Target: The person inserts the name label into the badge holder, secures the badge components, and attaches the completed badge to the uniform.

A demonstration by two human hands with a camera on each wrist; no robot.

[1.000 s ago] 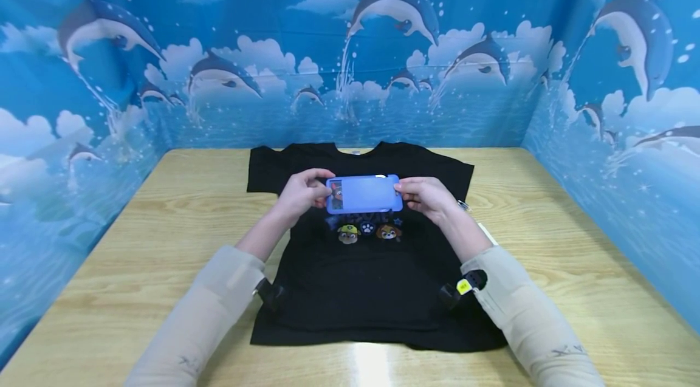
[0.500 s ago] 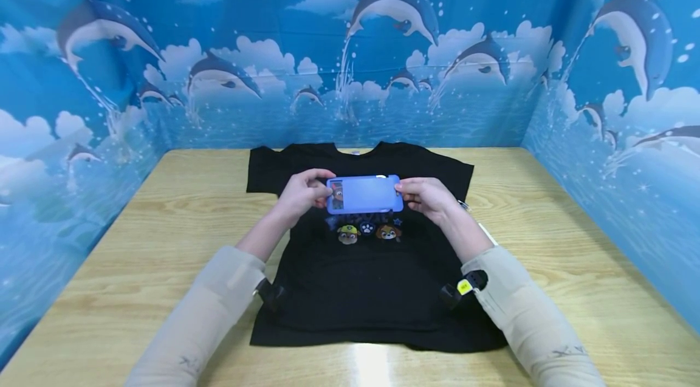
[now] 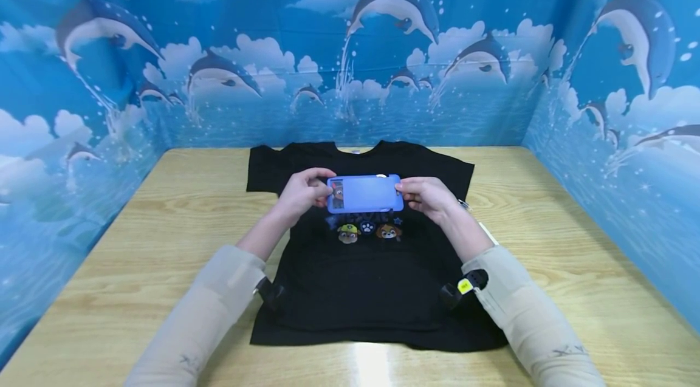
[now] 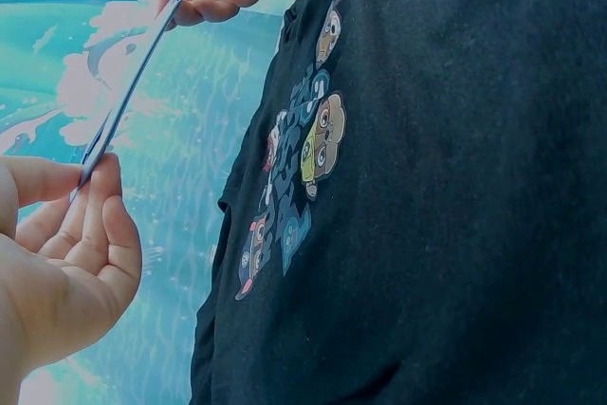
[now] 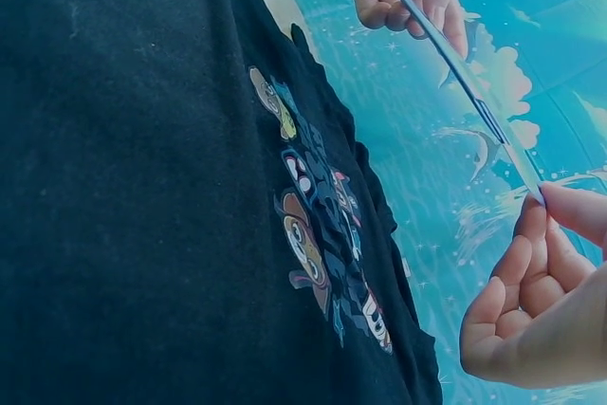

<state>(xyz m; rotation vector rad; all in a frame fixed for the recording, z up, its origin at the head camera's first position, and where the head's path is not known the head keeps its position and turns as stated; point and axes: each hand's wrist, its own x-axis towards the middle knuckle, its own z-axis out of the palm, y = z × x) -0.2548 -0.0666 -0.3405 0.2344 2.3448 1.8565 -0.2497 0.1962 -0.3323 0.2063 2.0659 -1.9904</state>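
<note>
Card [image 3: 367, 194], blue, thin and rounded at the corners, is held lengthwise between two hands, up off the black shirt [image 3: 361, 290] and apart from it; both wrist views catch it nearly edge-on. A darker panel [image 3: 337, 194] near its left end shows a cartoon face, though I cannot tell whether it is printed there or seen through the card

The left hand [image 3: 299, 195] pinches the left end between thumb and fingers, and the right hand [image 3: 431, 197] pinches the right end the same way, so the hands stand apart with the card spanning the gap

Beneath, the shirt lies spread flat, its neckline far from the person and its hem near. On its chest are a dog face in a yellow cap [image 3: 348, 234], a paw badge [image 3: 367, 228] and a brown dog face [image 3: 389, 232]

By the right forearm, a small shiny thing [image 3: 463, 205] and a white strip [image 3: 488, 233] lie partly hidden. Pale sleeves [image 3: 525, 308] cover the forearms above the wood-grain tabletop [image 3: 180, 235], and a blue dolphin curtain [image 3: 306, 16] surrounds the back and sides
</note>
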